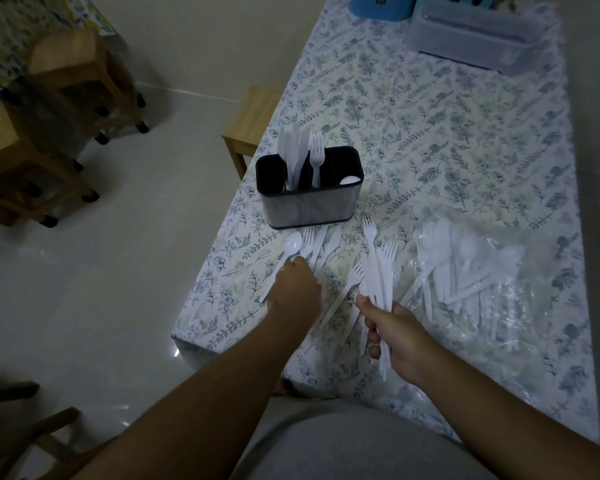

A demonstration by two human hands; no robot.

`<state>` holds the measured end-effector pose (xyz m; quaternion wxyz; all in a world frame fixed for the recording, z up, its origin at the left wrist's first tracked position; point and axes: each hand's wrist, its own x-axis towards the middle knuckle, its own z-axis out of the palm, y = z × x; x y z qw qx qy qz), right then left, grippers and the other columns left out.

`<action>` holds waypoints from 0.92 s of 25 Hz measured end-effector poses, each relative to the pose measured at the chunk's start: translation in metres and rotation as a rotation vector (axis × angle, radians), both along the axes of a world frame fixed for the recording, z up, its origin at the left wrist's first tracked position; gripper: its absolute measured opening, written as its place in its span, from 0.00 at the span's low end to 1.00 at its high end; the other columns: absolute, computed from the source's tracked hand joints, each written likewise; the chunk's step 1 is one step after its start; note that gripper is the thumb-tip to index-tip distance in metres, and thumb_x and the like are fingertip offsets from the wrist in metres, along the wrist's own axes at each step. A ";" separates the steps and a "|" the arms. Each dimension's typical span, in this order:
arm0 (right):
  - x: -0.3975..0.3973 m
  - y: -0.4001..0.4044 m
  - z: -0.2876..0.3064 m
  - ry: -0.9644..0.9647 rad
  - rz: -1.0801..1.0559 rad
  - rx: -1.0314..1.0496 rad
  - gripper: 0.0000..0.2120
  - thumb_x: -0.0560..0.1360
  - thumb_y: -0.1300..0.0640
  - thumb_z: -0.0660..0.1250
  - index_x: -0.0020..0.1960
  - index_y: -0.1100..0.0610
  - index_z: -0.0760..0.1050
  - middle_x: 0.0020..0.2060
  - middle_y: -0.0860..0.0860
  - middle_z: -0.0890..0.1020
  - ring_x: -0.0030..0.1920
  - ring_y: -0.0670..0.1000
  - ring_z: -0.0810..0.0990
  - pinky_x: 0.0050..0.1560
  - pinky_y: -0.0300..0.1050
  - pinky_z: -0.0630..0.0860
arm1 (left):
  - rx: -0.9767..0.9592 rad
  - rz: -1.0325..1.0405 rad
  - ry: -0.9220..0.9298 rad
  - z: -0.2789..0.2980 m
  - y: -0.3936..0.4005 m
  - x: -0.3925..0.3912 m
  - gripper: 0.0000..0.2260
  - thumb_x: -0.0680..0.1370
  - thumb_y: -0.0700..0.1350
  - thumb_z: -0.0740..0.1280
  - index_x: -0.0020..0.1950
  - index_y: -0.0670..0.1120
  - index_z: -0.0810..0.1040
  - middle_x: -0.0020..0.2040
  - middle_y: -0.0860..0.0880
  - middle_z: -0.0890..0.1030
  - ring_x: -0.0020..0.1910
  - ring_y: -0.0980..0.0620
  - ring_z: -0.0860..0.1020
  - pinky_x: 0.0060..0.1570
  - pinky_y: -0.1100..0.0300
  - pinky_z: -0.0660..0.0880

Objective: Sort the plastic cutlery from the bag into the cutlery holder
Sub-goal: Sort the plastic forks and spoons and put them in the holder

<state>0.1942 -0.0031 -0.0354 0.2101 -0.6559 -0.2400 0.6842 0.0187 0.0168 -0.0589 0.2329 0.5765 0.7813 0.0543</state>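
A black and steel cutlery holder [309, 206] stands near the table's left edge, with white knives in its left compartment, a fork in the middle one and a spoon bowl showing in the right one. Loose white cutlery [321, 242] lies on the cloth in front of it: a spoon, forks and knives. My left hand [295, 289] rests on these pieces with fingers curled; whether it grips one is unclear. My right hand [394, 336] holds a bunch of white forks [381, 268], tines pointing away. A clear plastic bag [471, 271] holding more cutlery lies to the right.
The table wears a leaf-patterned cloth [447, 133]. A clear plastic box [475, 36] and a blue container [378, 5] stand at the far end. A wooden stool [250, 126] sits beside the table's left edge, with wooden furniture on castors [49, 133] across the floor.
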 end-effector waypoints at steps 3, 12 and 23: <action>0.001 0.004 0.004 0.015 -0.019 -0.074 0.19 0.74 0.42 0.73 0.43 0.58 0.76 0.28 0.50 0.71 0.26 0.50 0.69 0.28 0.44 0.69 | -0.017 -0.114 0.117 0.002 0.007 0.000 0.15 0.79 0.46 0.66 0.62 0.41 0.70 0.55 0.43 0.77 0.52 0.47 0.79 0.50 0.55 0.79; 0.002 0.003 0.001 0.011 -0.032 -0.080 0.17 0.78 0.44 0.70 0.43 0.57 0.77 0.28 0.49 0.72 0.25 0.48 0.70 0.29 0.43 0.70 | 0.011 -0.206 0.097 0.002 0.012 -0.007 0.17 0.80 0.49 0.65 0.66 0.45 0.67 0.56 0.44 0.78 0.53 0.45 0.80 0.47 0.50 0.80; 0.003 -0.004 -0.002 0.020 -0.106 -0.001 0.09 0.78 0.53 0.72 0.45 0.58 0.77 0.25 0.50 0.68 0.25 0.50 0.67 0.28 0.44 0.69 | -0.190 -0.140 -0.038 0.017 -0.006 0.006 0.08 0.80 0.44 0.60 0.51 0.40 0.76 0.46 0.44 0.80 0.47 0.44 0.81 0.46 0.53 0.76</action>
